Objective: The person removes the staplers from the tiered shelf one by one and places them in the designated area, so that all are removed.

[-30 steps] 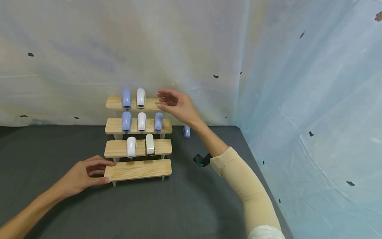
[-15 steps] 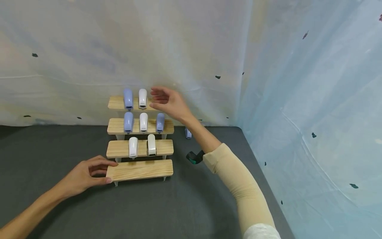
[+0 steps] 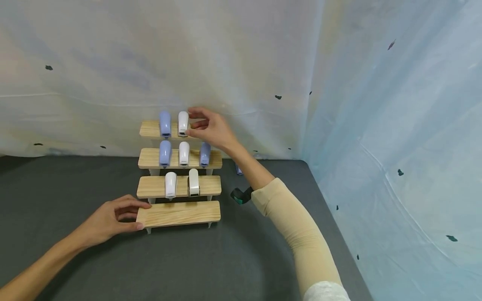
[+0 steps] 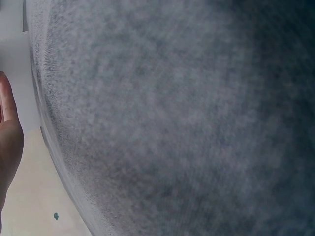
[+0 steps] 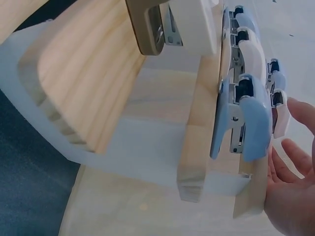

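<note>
A four-step wooden display riser (image 3: 178, 214) stands against the back wall. My left hand (image 3: 107, 219) holds the left end of its lowest board, thumb at the front edge and index finger at the back edge. My right hand (image 3: 212, 128) is at the top board, with thumb and index fingertips right at the right side of a white stapler (image 3: 183, 122). Left of that stapler sits a blue stapler (image 3: 165, 123). In the right wrist view, the fingers (image 5: 298, 155) show beside the white stapler (image 5: 281, 115). In the left wrist view, only part of the left hand (image 4: 10, 132) shows.
The second board holds a blue stapler (image 3: 165, 152), a white one (image 3: 183, 153) and another blue one (image 3: 205, 153). Two white staplers (image 3: 170, 184) stand on the third board. Another blue stapler (image 3: 239, 169) is partly hidden behind the right forearm. Hanging sheets (image 3: 244, 54) enclose the dark table (image 3: 180, 263).
My right hand has moved left along the top board until its fingertips meet the white stapler. My left hand keeps its hold on the lowest board. The head view has shifted slightly.
</note>
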